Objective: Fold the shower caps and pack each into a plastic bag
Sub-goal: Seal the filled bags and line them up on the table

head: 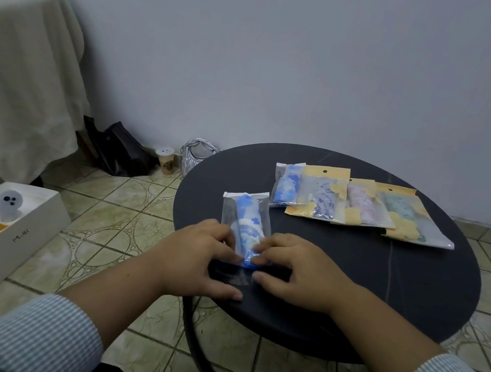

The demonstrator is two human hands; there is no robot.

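A round black table point(382, 286) serves as the landmark. On its near left part lies a clear plastic bag point(246, 214) holding a rolled blue-and-white shower cap point(247, 221), the bag's white sealed strip pointing away from the person. Both hands work at the bag's near end. The left hand point(201, 259) has its fingers curled onto the bag's left edge, pinching the plastic beside the cap, with the thumb stretched flat along the table's near rim. The right hand point(298, 273) mirrors it: its fingertips press and pinch the bag's near right corner where the blue end of the cap shows, thumb lying on the tabletop. Both forearms come out of blue-and-white striped sleeves point(33, 335).

Toward the table's far side, well apart from the hands, four packed bags lie in an overlapping row: a clear bag with a blue cap point(285, 188) at the left, then three yellow-topped bags point(362, 206) whose caps look grey-blue, pink and green.

Left of the table, on the tiled floor point(115, 198), stands an open white box point(8, 230) with a small white figure and something yellow inside. Beyond the table's left edge, against the wall, sit a silver handbag point(194, 156), a lidded drink cup point(167, 159) and a black bag point(122, 148). Farther left, a pale cloth point(20, 82) drapes over furniture.
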